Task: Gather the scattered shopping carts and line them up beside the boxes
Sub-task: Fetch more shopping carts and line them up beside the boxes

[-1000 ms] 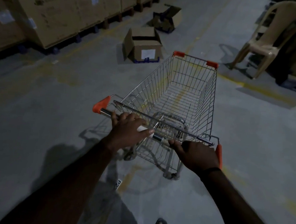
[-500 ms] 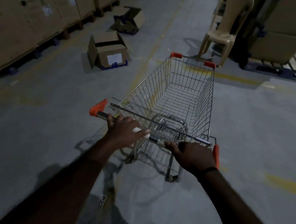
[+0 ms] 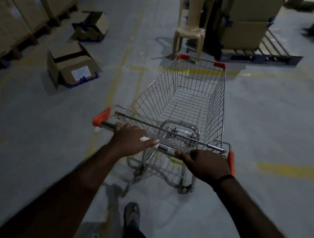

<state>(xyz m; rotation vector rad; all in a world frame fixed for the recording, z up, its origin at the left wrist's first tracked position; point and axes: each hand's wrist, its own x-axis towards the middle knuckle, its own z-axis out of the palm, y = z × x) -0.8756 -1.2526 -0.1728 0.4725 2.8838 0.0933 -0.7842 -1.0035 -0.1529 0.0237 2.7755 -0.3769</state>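
An empty wire shopping cart (image 3: 193,95) with orange corner caps stands on the grey floor straight ahead of me. My left hand (image 3: 130,141) grips the left half of its handle bar (image 3: 107,125), fingers curled over it. On the right half of the same bar my right hand (image 3: 204,162) holds on, next to the orange end cap. A row of tall cardboard boxes (image 3: 15,7) on pallets runs along the far left.
Two open cartons lie on the floor at left, one near (image 3: 70,67) and one farther back (image 3: 93,27). A beige plastic chair (image 3: 191,23) stands just beyond the cart's front. Stacked boxes on a blue pallet (image 3: 255,55) sit at the right. My foot (image 3: 131,213) shows below.
The cart and my view have swung to the right. The box row and open cartons slid left, and the chair and pallet came nearer to the cart's front. Both hands keep their hold.
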